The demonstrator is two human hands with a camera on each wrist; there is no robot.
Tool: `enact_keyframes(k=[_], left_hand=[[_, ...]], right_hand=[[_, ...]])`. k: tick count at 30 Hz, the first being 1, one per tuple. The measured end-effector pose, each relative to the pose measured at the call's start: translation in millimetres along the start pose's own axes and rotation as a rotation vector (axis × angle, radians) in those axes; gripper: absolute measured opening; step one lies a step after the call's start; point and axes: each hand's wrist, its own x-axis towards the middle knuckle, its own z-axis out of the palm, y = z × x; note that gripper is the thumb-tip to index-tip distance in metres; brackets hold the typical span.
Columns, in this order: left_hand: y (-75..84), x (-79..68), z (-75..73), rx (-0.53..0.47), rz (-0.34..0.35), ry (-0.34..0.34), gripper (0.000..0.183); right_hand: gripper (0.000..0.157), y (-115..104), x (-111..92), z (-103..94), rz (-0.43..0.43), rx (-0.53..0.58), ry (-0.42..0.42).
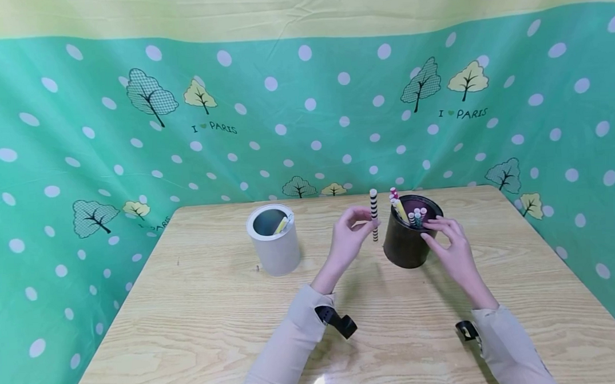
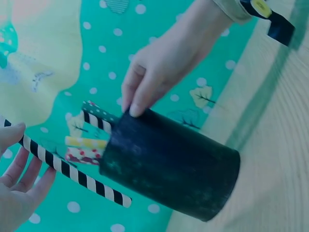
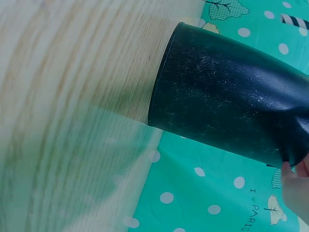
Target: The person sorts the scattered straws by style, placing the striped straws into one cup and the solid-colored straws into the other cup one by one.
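Observation:
A black-and-white striped stick (image 1: 374,207) stands nearly upright in my left hand (image 1: 347,239), pinched between thumb and fingers. Its lower end hangs free to the left of a black pen holder (image 1: 406,246). My right hand (image 1: 455,253) grips the right side of that holder's rim, with the thumb (image 2: 145,99) against the outer wall in the left wrist view. Inside the holder several patterned sticks (image 1: 400,211) lean at its left and front, with spotted, yellow and striped surfaces. Their lower parts are hidden by the wall.
To the left of my left hand stands a white pen holder (image 1: 279,255) with a yellow stick (image 1: 280,226) and another pale one inside. Both holders stand on a wooden table (image 1: 199,311). A green dotted curtain (image 1: 310,134) hangs behind and beside it.

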Motion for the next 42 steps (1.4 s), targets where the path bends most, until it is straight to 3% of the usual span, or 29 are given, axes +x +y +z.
enact_keyframes(k=[8, 14, 23, 36, 42], left_hand=[[-2.0, 7.9, -0.6, -0.094, 0.04, 0.053, 0.023], [5.5, 10.0, -0.8, -0.138, 0.08, 0.081, 0.024], [22.0, 15.6, 0.7, -0.147, 0.081, 0.106, 0.026], [39.9, 33.6, 6.0, -0.118, 0.141, 0.068, 0.026], [54.3, 31.5, 15.6, -0.103, 0.138, 0.041, 0.024]], right_hand=[[0.024, -1.4, -0.3, -0.3, 0.003, 0.001, -0.003], [0.024, -0.6, -1.0, -0.3, 0.006, 0.004, -0.003], [0.024, -0.2, -0.9, -0.4, 0.01, 0.009, -0.005], [0.024, -0.5, 0.4, 0.1, -0.004, 0.003, 0.003], [0.024, 0.1, -0.3, -0.1, -0.002, -0.001, -0.003]])
